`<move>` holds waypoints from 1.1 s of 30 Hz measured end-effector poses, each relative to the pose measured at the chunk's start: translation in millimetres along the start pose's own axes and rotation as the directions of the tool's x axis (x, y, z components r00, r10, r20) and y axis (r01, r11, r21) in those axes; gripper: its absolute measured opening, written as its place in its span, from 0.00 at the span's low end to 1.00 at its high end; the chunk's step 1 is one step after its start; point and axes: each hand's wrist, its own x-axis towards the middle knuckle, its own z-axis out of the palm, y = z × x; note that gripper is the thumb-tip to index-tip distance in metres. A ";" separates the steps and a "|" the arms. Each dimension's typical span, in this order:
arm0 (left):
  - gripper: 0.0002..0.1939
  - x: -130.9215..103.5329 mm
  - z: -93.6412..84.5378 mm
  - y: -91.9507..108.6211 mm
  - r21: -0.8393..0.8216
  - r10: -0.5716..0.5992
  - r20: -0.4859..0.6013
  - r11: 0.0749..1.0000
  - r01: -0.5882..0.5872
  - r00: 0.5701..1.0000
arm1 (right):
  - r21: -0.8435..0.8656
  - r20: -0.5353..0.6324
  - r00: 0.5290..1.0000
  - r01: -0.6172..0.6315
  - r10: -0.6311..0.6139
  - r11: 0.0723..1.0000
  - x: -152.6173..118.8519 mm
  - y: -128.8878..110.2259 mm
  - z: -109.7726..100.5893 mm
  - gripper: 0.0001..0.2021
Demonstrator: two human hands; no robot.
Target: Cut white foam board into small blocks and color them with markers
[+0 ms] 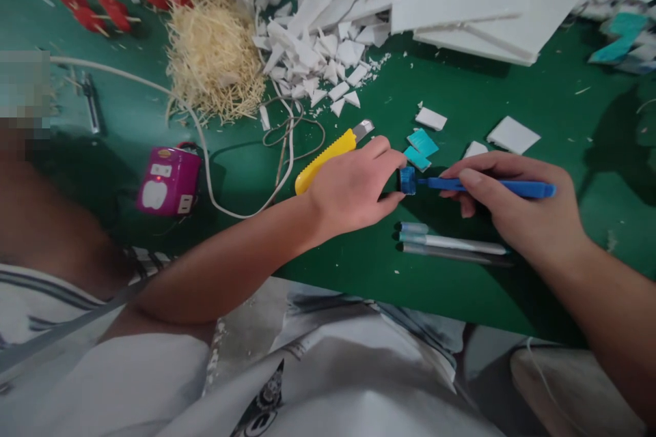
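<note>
My left hand point(353, 184) is closed, with thumb and fingertips pinching a small blue-coloured piece point(408, 181) by its edges. A blue marker pen point(527, 188) lies in my right hand point(517, 198), its tip pointing left at the piece, touching it or very close. Beneath my left wrist is a yellow box cutter point(328, 158), its blade end showing beyond the hand. Two turquoise-coloured foam pieces point(423, 143) lie just past my left fingertips. Nearer to me, several markers, one with a white barrel point(451, 242), rest side by side.
White foam scraps point(318, 58) and large white foam sheets point(471, 3) lie at the back, beside a heap of thin wooden sticks point(212, 58). A pink power socket point(169, 181) and white cable point(205, 150) occupy the left. Another person's arm point(46, 212) is at far left.
</note>
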 end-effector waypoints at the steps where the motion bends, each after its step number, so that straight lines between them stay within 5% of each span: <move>1: 0.17 0.1 -0.4 0.3 0.005 -0.003 0.004 1.000 0.003 1.000 | -0.003 -0.003 1.000 0.000 0.000 1.000 0.2 1.3 -0.1 0.17; 15: 0.16 -1.8 -0.3 1.1 0.011 0.006 -0.006 1.000 -0.006 1.000 | 0.069 0.038 0.996 -0.086 0.083 0.994 2.2 -18.6 -0.5 0.17; 23: 0.15 -3.4 -2.2 1.5 0.035 0.020 -0.003 0.999 -0.019 1.000 | 0.067 0.046 0.999 -0.016 0.013 0.998 -3.9 -4.1 -4.6 0.16; 33: 0.16 -3.0 -3.4 -0.9 0.029 0.028 0.016 0.999 -0.028 0.999 | 0.029 0.054 0.996 -0.079 0.077 0.996 -6.5 -16.2 -7.4 0.18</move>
